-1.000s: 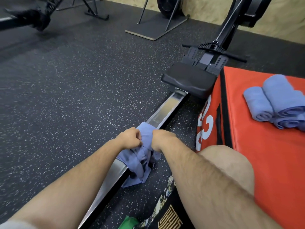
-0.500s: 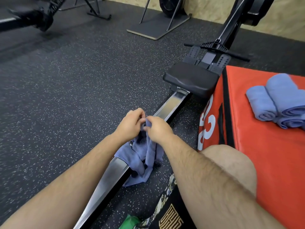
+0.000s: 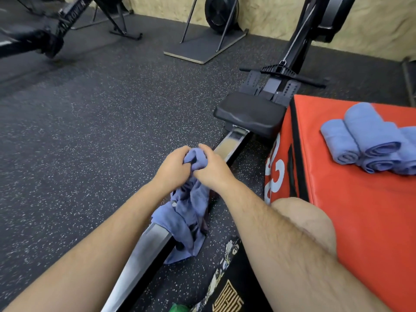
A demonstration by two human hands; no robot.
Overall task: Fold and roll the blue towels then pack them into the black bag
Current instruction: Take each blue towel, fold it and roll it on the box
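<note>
Gym floor [image 3: 90, 136], centre frame: left hand [image 3: 173, 165] and right hand [image 3: 211, 171] both clutch a crumpled towel [image 3: 186, 212] over the rail [image 3: 139, 255]. Finished rolls [image 3: 369, 140] wait on the red box [image 3: 360, 221] at right; this towel isn't folded yet, nothing looks packed, no bag in sight

Bare forearms [image 3: 281, 244] — black, gold-printed shorts [image 3: 234, 280]

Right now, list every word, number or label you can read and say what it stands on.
Exercise machine frame, top left: white letters, blurred, perhaps "ROWER".
Red box, side: big white figures, perhaps numbers, steeply angled and partly hidden; unreadable.
Black shorts: gold block signs, cut off by the picture's edge; unreadable.
Loose towel and rolled towels: no text.
</note>
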